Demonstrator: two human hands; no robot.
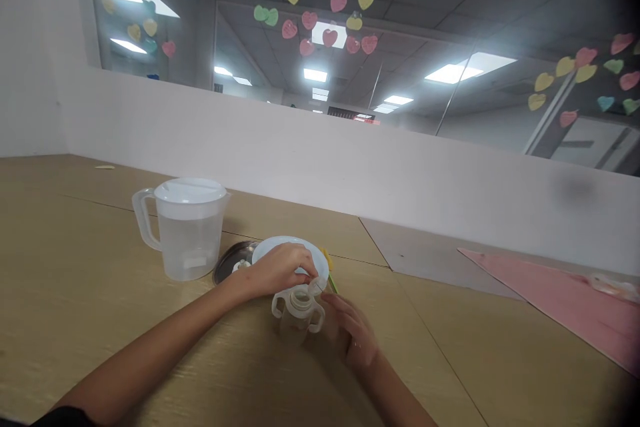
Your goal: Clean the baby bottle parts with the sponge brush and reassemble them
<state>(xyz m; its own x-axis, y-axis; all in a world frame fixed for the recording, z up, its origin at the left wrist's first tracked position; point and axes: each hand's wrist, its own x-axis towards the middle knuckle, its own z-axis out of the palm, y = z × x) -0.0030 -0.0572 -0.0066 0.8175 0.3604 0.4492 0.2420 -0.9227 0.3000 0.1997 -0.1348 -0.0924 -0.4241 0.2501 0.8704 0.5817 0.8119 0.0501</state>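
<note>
A small clear bottle (295, 323) with two side handles stands upright on the table, its round mouth uncovered. Just behind the mouth, my left hand (287, 268) has its fingers bent down at a small translucent piece (316, 286), over the front of a pale blue-white plate (320, 260). My right hand (354, 332) is right of the bottle, blurred, its fingers curled towards the same piece; whether it grips anything is hidden. Behind my left wrist is a dark metal tray (226, 267) with a small white part (242, 265) on it.
A lidded clear pitcher (190, 240) holding liquid stands on the left. A yellow and green utensil (327, 261) lies by the plate's right edge. At the right is a pink mat (565, 293) with a clear plastic packet (613, 285). A white wall (300, 153) rises behind the table.
</note>
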